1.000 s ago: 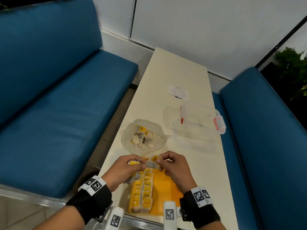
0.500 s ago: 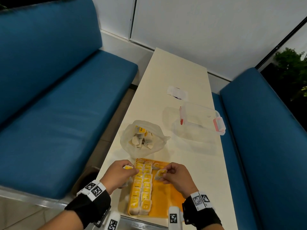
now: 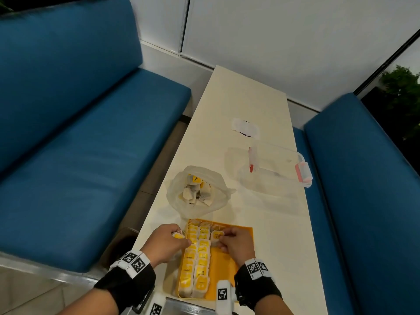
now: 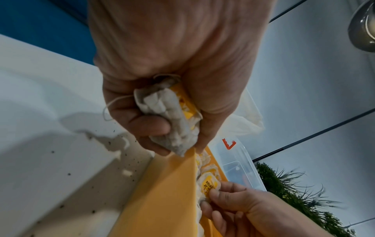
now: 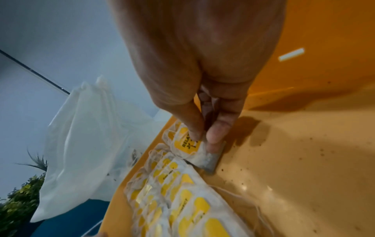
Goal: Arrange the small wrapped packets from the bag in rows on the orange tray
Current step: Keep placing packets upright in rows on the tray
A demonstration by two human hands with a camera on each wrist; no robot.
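Observation:
An orange tray (image 3: 229, 264) lies at the table's near edge with two full rows of yellow-labelled packets (image 3: 197, 258) along its left side. My right hand (image 3: 234, 243) pinches one packet (image 3: 216, 238) (image 5: 189, 148) against the tray floor at the top of a third row. My left hand (image 3: 169, 243) sits at the tray's left rim, its fingers curled round a small bunch of packets (image 4: 172, 118) (image 3: 178, 235). The open clear bag (image 3: 197, 192) with several more packets stands just beyond the tray.
A clear plastic box with red clips (image 3: 279, 171) lies at the right of the table, a white wrapper (image 3: 245, 128) farther back. Blue benches (image 3: 91, 155) flank the narrow table. Dark specks dot the tabletop (image 4: 67, 174) near the tray.
Both hands came down from above the tray's far end. The right hand lowered its packet onto the tray beside the second row; the left hand drew back to the tray's left rim with its bunch.

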